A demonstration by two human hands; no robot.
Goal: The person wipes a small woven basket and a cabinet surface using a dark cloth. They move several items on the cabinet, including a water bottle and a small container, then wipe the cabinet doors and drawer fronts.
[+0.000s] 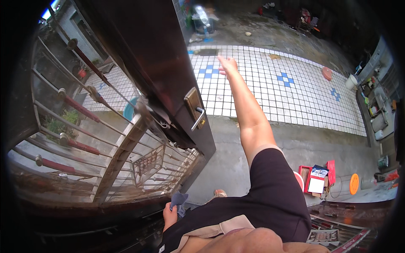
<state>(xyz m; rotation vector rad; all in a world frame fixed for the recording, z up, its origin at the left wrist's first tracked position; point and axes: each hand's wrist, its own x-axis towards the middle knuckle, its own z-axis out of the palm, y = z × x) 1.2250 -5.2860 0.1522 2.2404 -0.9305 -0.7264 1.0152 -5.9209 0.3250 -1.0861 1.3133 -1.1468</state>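
Observation:
My left hand [171, 215] is low at the left, near my waist, with its fingers closed around a crumpled grey-blue cloth [179, 204]. My right arm reaches out ahead. At its end my right hand [228, 65] is held in the air with its fingers apart and nothing in them. Left of that arm stands a dark door [152, 63], with a metal lever handle and lock plate [194, 109] near its edge. Farther left is a window grille [120, 155] of metal bars with dark red sleeves.
White floor tiles [259, 95] with blue patterns lie beyond a grey concrete strip [227, 139]. To the right are an open red box [330, 172], an orange round lid or seat [354, 184] and a white bucket [351, 82]. A teal basin [130, 109] shows through the grille.

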